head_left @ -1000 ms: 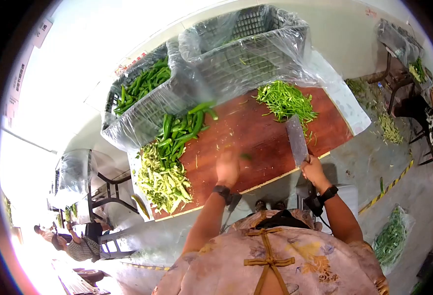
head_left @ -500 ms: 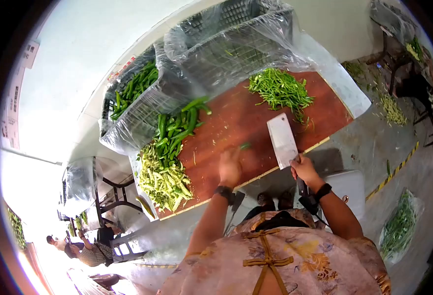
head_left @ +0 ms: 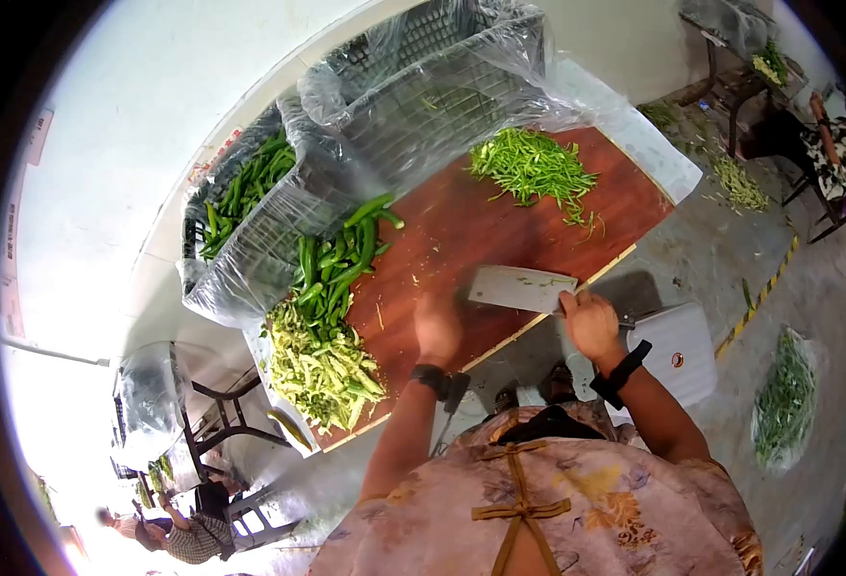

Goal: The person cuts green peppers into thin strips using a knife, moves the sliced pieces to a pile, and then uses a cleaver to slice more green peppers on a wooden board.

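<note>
Right hand (head_left: pixel 593 324) grips a flat rectangular metal cleaver (head_left: pixel 521 288), board's (head_left: pixel 442 226) five o'clock; left hand (head_left: pixel 438 331) at seven, blurred, grip unclear; stringy green shreds (head_left: pixel 531 165), one o'clock; film-lined mesh crate (head_left: pixel 250 252), ten o'clock, holds glossy peppers (head_left: pixel 248 189).

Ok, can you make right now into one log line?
right hand: holds cleaver | left hand: blurred, grip unclear | board: green peppers, green shreds, pale scraps

A smooth metal cleaver (head_left: pixel 517 289) is shining dully beside the right fingers (head_left: pixel 570 305). Satiny wood-look board (head_left: pixel 442 235) is lying beneath the left fingers (head_left: pixel 435 312), glossy, crinkled plastic (head_left: pixel 239 280) glinting beyond.
</note>
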`<act>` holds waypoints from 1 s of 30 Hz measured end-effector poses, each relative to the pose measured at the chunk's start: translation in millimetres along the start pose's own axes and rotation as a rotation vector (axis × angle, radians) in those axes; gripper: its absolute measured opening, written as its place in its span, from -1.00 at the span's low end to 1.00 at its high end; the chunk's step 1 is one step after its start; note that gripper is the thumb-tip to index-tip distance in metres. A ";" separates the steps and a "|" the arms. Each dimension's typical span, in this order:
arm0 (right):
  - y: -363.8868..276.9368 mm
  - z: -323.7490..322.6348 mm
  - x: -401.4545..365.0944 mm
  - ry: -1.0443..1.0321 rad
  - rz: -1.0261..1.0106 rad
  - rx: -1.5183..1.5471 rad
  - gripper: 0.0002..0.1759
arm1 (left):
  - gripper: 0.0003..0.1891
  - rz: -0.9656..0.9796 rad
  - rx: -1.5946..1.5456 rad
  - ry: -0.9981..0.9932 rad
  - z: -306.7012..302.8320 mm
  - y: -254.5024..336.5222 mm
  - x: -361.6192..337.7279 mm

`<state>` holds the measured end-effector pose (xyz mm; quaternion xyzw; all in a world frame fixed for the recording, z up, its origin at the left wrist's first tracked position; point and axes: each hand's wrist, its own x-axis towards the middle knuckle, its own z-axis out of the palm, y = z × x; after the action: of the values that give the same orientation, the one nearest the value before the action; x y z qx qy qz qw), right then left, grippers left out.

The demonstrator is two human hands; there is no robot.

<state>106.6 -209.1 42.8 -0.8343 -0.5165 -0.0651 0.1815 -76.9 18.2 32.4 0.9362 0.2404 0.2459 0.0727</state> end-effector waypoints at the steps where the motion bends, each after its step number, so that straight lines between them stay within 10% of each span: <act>1: 3.8 -2.0 2.7 0.032 0.006 -0.024 -0.83 | -0.57 -0.004 -0.020 -0.003 -2.0 -2.6 3.6; 6: 9.3 -26.2 14.6 0.100 0.178 0.133 -0.87 | -0.68 0.027 -0.105 0.031 -2.1 -1.0 25.0; 16: -27.0 26.6 -40.0 -0.187 1.000 1.580 -0.65 | -0.63 0.078 -0.144 -0.154 24.4 5.5 2.8; 30: -74.4 68.0 -76.5 -0.172 1.063 1.742 -0.66 | -0.51 0.283 -0.087 -0.183 17.9 14.2 -19.8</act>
<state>0.3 -218.2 -25.3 -0.5355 0.0409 0.4818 0.6924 -77.3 -4.1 12.1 0.9752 0.0875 0.1776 0.0993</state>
